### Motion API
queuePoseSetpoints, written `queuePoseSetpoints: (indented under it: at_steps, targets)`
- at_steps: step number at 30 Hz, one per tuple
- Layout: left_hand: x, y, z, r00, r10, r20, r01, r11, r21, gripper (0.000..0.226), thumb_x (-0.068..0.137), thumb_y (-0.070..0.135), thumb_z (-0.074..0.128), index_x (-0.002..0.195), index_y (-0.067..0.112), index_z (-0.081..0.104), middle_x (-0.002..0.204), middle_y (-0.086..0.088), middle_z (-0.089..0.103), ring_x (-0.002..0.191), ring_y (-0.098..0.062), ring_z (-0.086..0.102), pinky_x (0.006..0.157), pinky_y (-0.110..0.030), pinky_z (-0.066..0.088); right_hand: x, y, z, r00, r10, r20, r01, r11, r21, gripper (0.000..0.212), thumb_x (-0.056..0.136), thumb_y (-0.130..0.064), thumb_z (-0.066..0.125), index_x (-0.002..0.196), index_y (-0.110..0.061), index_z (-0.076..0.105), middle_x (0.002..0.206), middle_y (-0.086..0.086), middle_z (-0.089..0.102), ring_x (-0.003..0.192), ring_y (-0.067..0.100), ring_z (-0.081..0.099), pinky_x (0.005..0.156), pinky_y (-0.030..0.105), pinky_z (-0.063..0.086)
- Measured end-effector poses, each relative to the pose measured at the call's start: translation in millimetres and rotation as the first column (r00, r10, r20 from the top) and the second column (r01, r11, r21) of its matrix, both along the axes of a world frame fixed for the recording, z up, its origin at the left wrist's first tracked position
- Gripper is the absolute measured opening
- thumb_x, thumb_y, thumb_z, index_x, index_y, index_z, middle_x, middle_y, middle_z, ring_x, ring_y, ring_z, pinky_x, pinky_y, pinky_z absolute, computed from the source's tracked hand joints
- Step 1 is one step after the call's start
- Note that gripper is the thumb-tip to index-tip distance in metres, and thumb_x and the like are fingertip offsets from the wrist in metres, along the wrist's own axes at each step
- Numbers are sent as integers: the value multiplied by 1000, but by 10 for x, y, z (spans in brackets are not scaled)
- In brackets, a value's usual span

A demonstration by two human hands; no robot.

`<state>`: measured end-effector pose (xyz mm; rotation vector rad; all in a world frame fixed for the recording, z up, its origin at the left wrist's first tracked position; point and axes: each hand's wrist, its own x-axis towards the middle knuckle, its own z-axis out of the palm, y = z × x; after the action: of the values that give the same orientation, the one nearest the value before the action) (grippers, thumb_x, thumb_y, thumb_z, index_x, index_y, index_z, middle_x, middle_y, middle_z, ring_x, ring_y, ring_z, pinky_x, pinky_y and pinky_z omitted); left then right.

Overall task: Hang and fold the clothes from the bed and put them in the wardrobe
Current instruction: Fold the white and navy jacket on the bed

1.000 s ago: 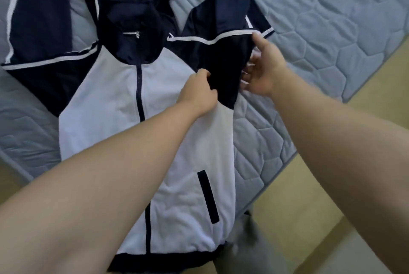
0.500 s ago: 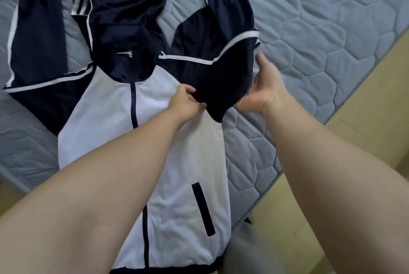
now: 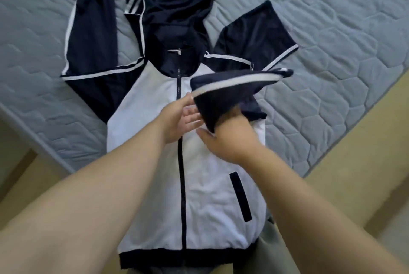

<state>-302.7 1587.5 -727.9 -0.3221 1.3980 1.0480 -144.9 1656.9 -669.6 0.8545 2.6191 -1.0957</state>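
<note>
Jacket (image 3: 155, 140) flat at the bed's (image 3: 332, 30) near corner, zip running away from me; I see its sleeve (image 3: 232, 87) raised across the chest, left hand (image 3: 183, 118) open against it, right hand (image 3: 230, 140) underneath, grip hidden, cannot tell.

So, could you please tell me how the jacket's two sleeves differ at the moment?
The spread sleeve lies flat on the mattress, out to the side; the lifted sleeve is raised over the white front. The spread sleeve is untouched; the lifted sleeve rests on the right hand, with the left hand touching it. Both are navy with white stripes.
</note>
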Motion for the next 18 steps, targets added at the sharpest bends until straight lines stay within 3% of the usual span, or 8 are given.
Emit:
queuePoseSetpoints:
  at_steps: [2,4,6,8,10,12,15,18]
  targets:
    - [-162,-496,73,997,24,-77,-35,989,-142,46,103,53,44,120,17,68,115,-5,74,102,-22,72,78,-37,58,62,-532,-240,925,295,239,-318,946,64,52,95,-39,55,140,-16,46,148,17,36,131,38,30,105,44,38]
    - [-261,-922,89,996,-10,-90,-12,973,-232,55,99,64,42,116,20,71,114,-3,73,106,-23,70,78,-39,56,163,-926,-484,835,406,372,-422,906,-42,61,89,-28,58,145,-20,33,155,17,18,129,35,28,99,44,41]
    - [-238,-1185,81,992,-94,-87,68,961,-267,54,94,68,48,114,24,72,113,1,72,108,-20,67,79,-39,54,254,-1119,-666,797,416,437,-409,905,-115,87,86,-23,59,156,-27,6,159,14,3,130,35,27,99,43,41]
    - [-147,-1352,53,963,-237,-126,195,940,-279,49,90,64,60,119,26,67,119,5,70,111,-15,65,81,-36,52,251,-1204,-780,873,256,414,-221,966,-133,98,85,-19,60,158,-31,-3,155,12,12,127,36,31,97,41,44]
    - [-40,-1451,4,936,-299,-184,249,935,-253,48,86,43,76,127,26,58,119,5,69,105,-14,66,74,-30,48,212,-1217,-847,915,5,404,76,980,-183,96,84,-18,62,160,-27,4,143,11,32,121,35,39,97,40,44]
    - [46,-1531,-48,928,-292,-232,248,948,-201,53,83,11,79,129,22,56,111,-1,72,90,-12,68,65,-21,48,179,-1214,-884,906,-138,400,244,943,-226,79,81,-17,61,152,-22,26,126,9,54,114,36,47,91,41,47]
    - [163,-1664,-62,920,-216,-328,177,974,-144,45,78,-17,67,112,14,68,92,-1,72,78,-10,66,62,-12,51,163,-1291,-878,894,-43,447,151,966,-210,28,79,-20,61,104,-17,49,93,3,64,92,31,53,66,34,41]
    - [222,-1854,8,855,-281,-436,220,958,-184,39,78,-17,64,78,22,69,71,9,64,64,-4,58,61,-13,47,208,-1420,-840,894,29,448,92,965,-245,15,79,-20,66,86,-11,56,87,4,60,85,28,58,63,30,38]
